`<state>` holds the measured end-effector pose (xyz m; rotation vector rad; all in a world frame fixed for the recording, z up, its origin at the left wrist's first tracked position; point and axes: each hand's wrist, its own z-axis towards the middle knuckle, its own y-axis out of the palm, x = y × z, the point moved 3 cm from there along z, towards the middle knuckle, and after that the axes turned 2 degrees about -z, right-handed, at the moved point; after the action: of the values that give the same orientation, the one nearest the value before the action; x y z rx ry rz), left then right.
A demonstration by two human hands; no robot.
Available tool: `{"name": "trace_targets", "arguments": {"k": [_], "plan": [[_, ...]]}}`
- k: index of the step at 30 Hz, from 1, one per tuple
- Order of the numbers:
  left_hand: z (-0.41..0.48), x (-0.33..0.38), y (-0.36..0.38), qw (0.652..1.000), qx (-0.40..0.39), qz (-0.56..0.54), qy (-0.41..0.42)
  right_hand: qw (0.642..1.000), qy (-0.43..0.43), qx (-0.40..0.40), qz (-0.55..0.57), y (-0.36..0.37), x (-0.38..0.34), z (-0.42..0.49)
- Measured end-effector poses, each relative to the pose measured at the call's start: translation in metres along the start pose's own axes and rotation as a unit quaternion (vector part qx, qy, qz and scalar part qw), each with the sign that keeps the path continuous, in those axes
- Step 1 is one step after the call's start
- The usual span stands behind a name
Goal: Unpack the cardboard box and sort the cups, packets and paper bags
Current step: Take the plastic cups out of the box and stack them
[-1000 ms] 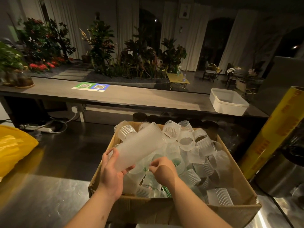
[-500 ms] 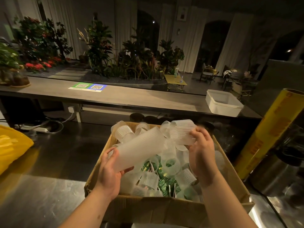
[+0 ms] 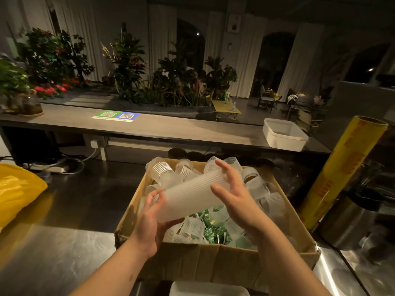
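Fingers (image 3: 157, 196) of the left hand (image 3: 152, 221) curl round the near end of a long stack of cups (image 3: 192, 195), and the right hand (image 3: 235, 201) wraps its fingers and thumb round the far end, so the stack hangs just over the cardboard box (image 3: 213, 259). I think the job is near its start, because the box looks full: many loose cups (image 3: 258, 186) lie on their sides in it, with green packets (image 3: 210, 232) under them. I see no paper bags and no sorted piles yet.
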<state>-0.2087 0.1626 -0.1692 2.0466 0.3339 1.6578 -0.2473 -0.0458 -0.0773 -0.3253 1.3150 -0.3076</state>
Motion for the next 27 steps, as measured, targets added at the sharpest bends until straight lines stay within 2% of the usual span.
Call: {"name": "trace_targets", "arguments": {"k": [4, 7, 9, 12, 15, 19, 22, 25, 27], "plan": [[-0.031, 0.005, 0.010, 0.997, -0.073, -0.013, -0.029, 0.997, -0.016, 0.011, -0.069, -0.020, -0.028, -0.020], [-0.054, 0.004, 0.006, 0.984, -0.120, 0.129, -0.036, 0.993, -0.014, 0.004, -0.114, -0.035, -0.050, -0.037], [-0.066, 0.001, 0.002, 0.960, -0.121, 0.253, -0.021, 0.991, -0.008, -0.025, -0.134, -0.038, -0.059, -0.050], [-0.073, -0.006, -0.005, 0.924, -0.150, 0.352, -0.013, 0.983, -0.002, -0.075, -0.165, -0.032, -0.064, -0.064], [-0.076, -0.034, -0.017, 0.865, -0.192, 0.464, -0.001, 0.963, 0.000, -0.125, -0.237, -0.014, -0.054, -0.080], [-0.072, -0.085, -0.035, 0.818, -0.158, 0.553, -0.006, 0.934, 0.023, -0.180, -0.308, 0.027, -0.025, -0.094], [-0.069, -0.113, -0.050, 0.774, -0.139, 0.617, -0.020, 0.900, -0.004, -0.192, -0.390, 0.054, -0.002, -0.097], [-0.070, -0.130, -0.057, 0.793, -0.124, 0.594, -0.054, 0.868, -0.027, -0.195, -0.457, 0.068, 0.014, -0.092], [-0.069, -0.137, -0.058, 0.786, -0.123, 0.604, -0.057, 0.860, -0.024, -0.213, -0.464, 0.077, 0.021, -0.088]]}}
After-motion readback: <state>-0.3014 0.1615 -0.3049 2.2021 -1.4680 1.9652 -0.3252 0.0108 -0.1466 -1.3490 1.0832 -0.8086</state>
